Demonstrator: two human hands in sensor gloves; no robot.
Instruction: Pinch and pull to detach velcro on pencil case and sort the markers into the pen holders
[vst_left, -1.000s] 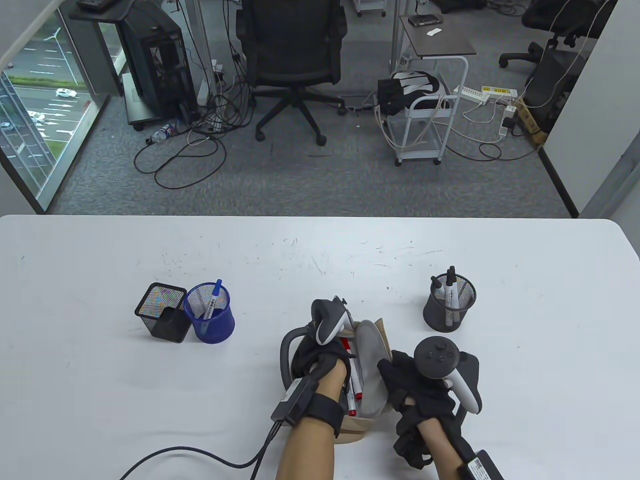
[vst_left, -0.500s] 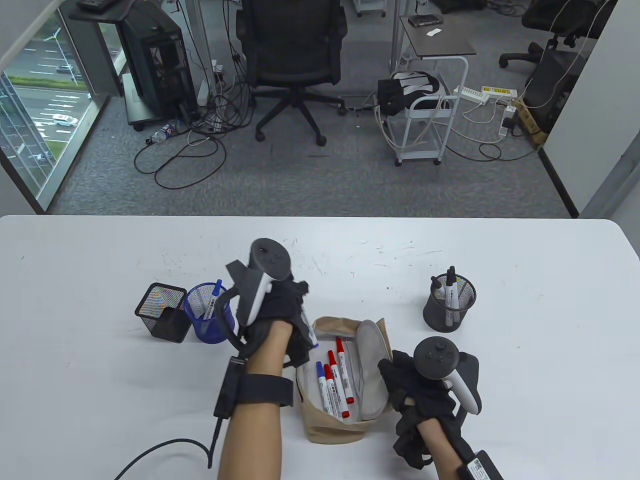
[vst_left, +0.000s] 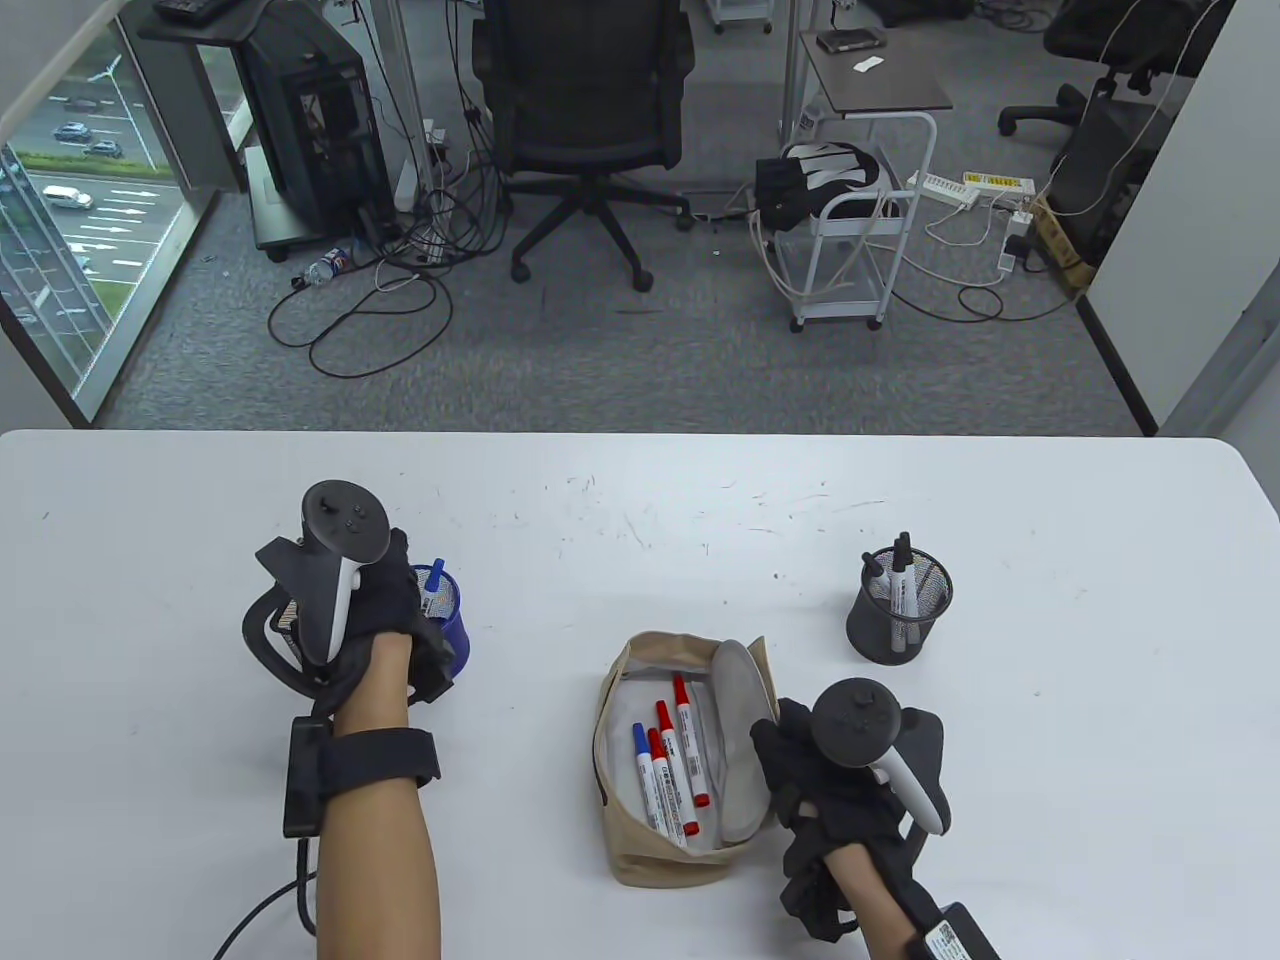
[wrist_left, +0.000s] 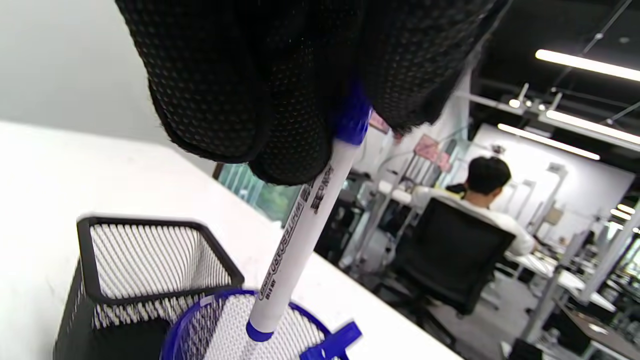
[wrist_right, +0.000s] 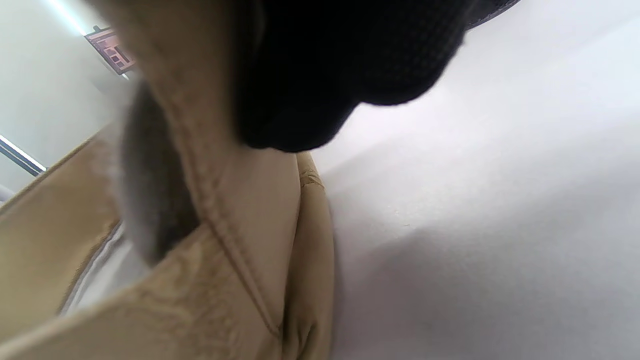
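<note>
The tan pencil case (vst_left: 640, 850) lies open, with one blue marker (vst_left: 643, 750) and red markers (vst_left: 682, 722) inside. My right hand (vst_left: 790, 755) holds the case's flap at its right edge; in the right wrist view a fingertip (wrist_right: 340, 75) presses on the tan flap (wrist_right: 235, 210). My left hand (vst_left: 415, 625) is over the blue mesh holder (vst_left: 457, 622). Its fingers (wrist_left: 295, 125) pinch a blue marker (wrist_left: 300, 225) by the cap, with the marker's lower end just inside the holder's rim (wrist_left: 182, 320). Another blue marker (vst_left: 432, 580) stands in that holder.
A black square mesh holder (wrist_left: 150, 260) stands just left of the blue one, mostly hidden by my left hand in the table view. A black round holder (vst_left: 900, 610) with black markers stands at the right. A person sits in the background of the left wrist view.
My left hand has come out of the pencil case with a blue marker and moved left to the blue holder. The right hand has stayed on the case.
</note>
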